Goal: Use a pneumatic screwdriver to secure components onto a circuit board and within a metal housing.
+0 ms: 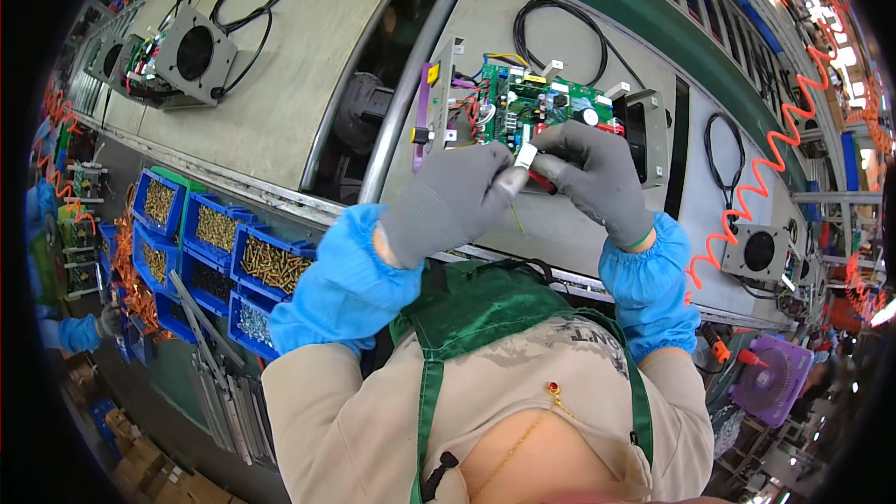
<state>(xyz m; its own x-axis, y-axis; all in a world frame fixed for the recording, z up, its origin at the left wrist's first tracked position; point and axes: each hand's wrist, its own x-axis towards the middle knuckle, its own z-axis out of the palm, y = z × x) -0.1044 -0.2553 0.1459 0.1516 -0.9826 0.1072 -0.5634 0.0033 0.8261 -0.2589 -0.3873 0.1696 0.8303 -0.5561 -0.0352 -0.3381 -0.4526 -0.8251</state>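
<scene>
My left hand (453,194) and my right hand (597,175), both in grey gloves, meet just in front of an open machine chassis. Their fingertips are closed on a small white piece (526,156); whether it is a tag or a connector, I cannot tell. A thin yellow-green wire (517,220) hangs below the left fingers. Something red shows under the right fingers, mostly hidden. Behind them, a green circuit board (541,98) packed with components sits in the chassis, between a purple-edged front panel (424,117) and a grey fan plate (655,131).
Blue bins (271,261) of screws stand at left, beside metal strips (219,401). More fan units (194,51) rest along the line, another fan unit (754,252) at right. A black cable (560,2) loops behind the board. A red coiled hose (770,145) hangs at right.
</scene>
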